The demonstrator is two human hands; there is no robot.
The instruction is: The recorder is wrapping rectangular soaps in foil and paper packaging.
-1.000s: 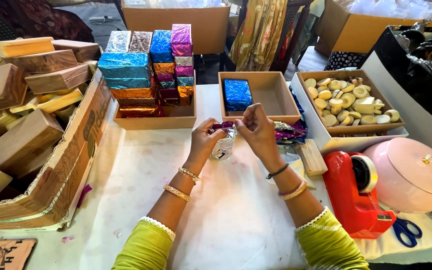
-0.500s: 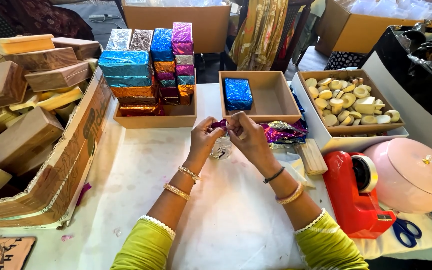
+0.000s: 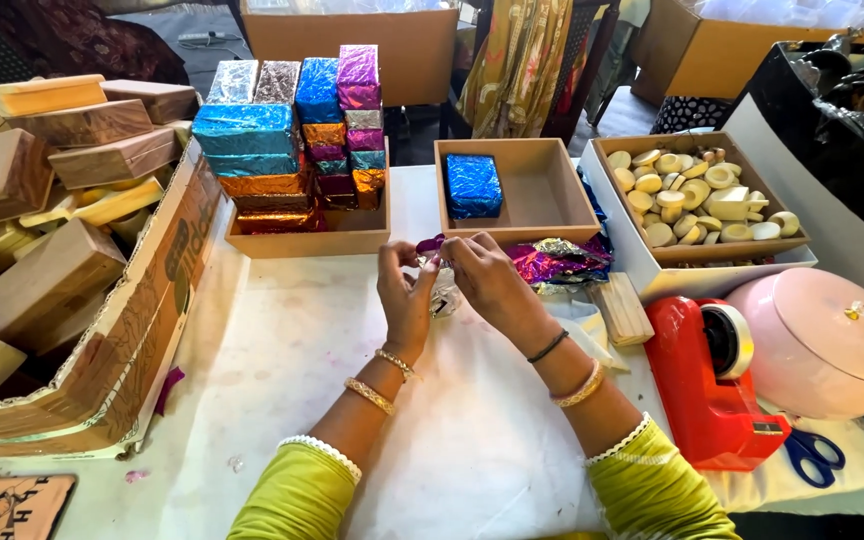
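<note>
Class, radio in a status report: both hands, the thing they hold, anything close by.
Left hand and right hand both pinching small crinkled silver foil piece above white table. Loose purple foil sheets just right. Nothing blocking.

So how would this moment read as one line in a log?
left hand + right hand: together on small foil piece | blue block in open box | red tape dispenser at right

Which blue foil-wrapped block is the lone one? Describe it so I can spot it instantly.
Start at the two shallow wooden trays at the far edge of the white table. The right tray, just beyond both hands, holds one blue foil-wrapped block in its left half. Unlike the blocks stacked in the left tray, it lies alone with bare tray floor beside it.
</note>
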